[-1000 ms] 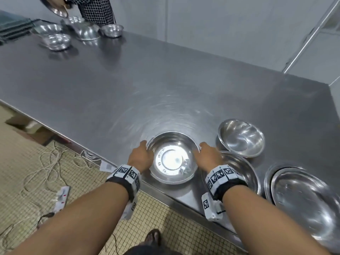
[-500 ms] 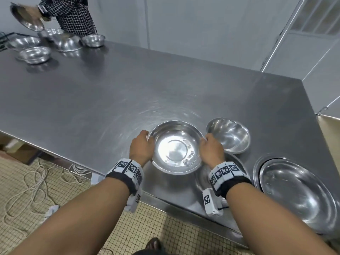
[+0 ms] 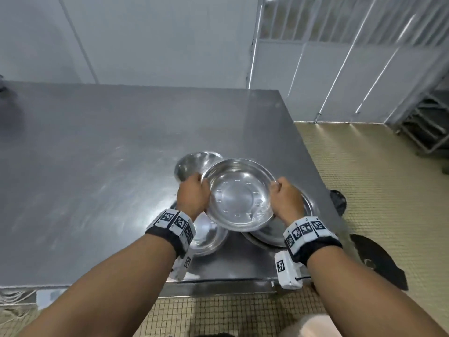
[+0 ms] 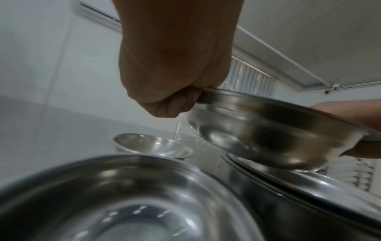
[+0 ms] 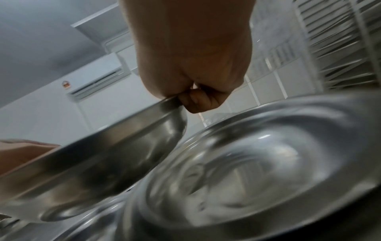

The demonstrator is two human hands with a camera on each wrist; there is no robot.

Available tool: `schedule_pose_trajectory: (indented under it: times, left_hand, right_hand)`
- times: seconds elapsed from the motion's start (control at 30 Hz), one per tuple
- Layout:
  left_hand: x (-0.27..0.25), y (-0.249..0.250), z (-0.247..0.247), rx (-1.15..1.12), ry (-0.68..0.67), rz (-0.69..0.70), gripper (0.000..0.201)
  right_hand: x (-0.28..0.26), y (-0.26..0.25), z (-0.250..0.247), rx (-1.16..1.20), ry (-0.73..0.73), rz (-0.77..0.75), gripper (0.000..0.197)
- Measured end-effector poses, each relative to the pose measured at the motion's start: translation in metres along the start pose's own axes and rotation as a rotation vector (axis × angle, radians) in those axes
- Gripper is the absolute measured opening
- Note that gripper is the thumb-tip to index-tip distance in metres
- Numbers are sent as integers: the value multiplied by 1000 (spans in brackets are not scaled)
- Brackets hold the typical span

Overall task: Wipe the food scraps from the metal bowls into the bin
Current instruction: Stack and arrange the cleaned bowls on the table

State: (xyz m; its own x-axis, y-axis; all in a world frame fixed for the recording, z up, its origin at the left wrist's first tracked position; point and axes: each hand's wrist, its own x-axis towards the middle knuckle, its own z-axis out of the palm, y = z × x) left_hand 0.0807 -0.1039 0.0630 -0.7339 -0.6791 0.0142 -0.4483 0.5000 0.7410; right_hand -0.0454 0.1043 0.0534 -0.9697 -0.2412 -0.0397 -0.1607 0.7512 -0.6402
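Note:
I hold a shiny metal bowl (image 3: 239, 193) in the air with both hands, tilted slightly, above the other bowls at the table's right end. My left hand (image 3: 193, 197) grips its left rim and my right hand (image 3: 286, 199) grips its right rim, fingers curled under the lip. The left wrist view shows my left hand (image 4: 175, 97) on the bowl (image 4: 257, 130); the right wrist view shows my right hand (image 5: 195, 97) on the bowl (image 5: 103, 163). A black bag-lined bin (image 3: 376, 261) stands on the floor, right of the table.
A small bowl (image 3: 192, 164) sits behind the held one, another bowl (image 3: 206, 237) lies under my left wrist, and a wide bowl (image 3: 307, 207) lies under my right hand. The steel table (image 3: 97, 166) ends just to the right. A metal rack (image 3: 425, 127) stands far right.
Both hands have lifted the bowl off the table and carried it right, over the other bowls. My view has swung right, so the far bowls and the other person are gone.

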Motion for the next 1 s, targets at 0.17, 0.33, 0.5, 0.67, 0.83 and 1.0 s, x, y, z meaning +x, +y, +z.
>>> schedule_pose_trajectory:
  times: [0.17,0.33,0.5,0.67,0.83,1.0]
  left_hand:
    - [-3,42,55,1,-58,69,25]
    - [-15,55,86,97,-110,103,21]
    - [-17,48,98,270,-113,112,28]
    - [-15,36,102,341,-112,120,31]
    - [-12,31,107,398,-96,159,31]
    - [-9,25,110,408,-129,179,27]
  right_hand:
    - [7,57,-40,-20,54,71,29]
    - [4,95,-50,-77,38,114,25]
    - [2,109,-47,-173,-1,89,23]
    - [3,109,-44,-186,-3,60,18]
    - [7,113,-41,-182,6,44,26]
    - [5,116,-39,-180,22,35,35]
